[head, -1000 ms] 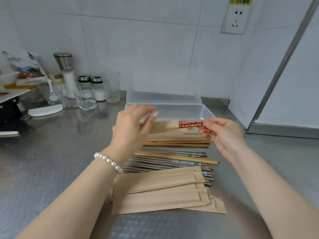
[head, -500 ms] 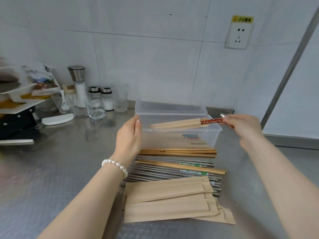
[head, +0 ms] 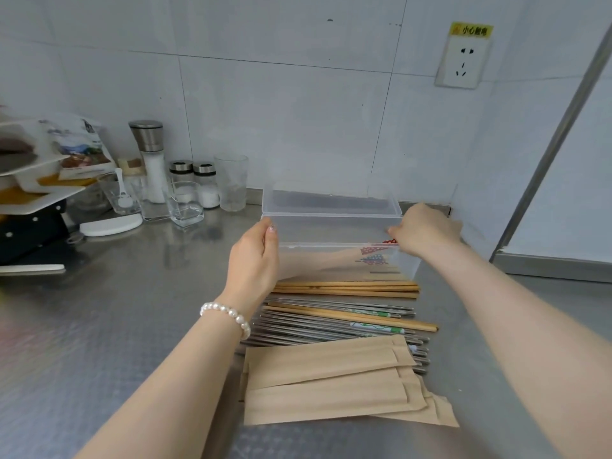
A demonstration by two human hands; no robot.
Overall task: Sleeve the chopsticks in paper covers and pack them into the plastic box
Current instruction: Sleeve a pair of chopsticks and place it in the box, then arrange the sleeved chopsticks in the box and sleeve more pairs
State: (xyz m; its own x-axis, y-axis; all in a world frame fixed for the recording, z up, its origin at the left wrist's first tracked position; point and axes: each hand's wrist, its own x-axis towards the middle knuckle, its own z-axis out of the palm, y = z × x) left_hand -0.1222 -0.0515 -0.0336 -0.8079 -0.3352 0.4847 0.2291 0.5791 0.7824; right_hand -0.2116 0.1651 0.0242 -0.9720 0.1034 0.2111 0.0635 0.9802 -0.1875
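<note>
On the steel counter (head: 99, 326), the plastic box (head: 331, 213) is sitting far from the loose chopsticks (head: 347, 313) and paper covers (head: 331, 382). The left hand (head: 255, 256) is touching its left end, fingers straight; the right hand (head: 427, 231) is pinching a sleeved chopstick pair (head: 385, 242) inside.

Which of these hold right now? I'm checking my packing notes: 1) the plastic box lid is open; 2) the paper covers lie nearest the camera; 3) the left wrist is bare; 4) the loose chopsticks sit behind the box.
1) True: the plastic box stands open, lid back.
2) True: the paper covers lie nearest.
3) False: a pearl bracelet circles the left wrist.
4) False: the loose chopsticks lie in front of the box, between it and the covers.
</note>
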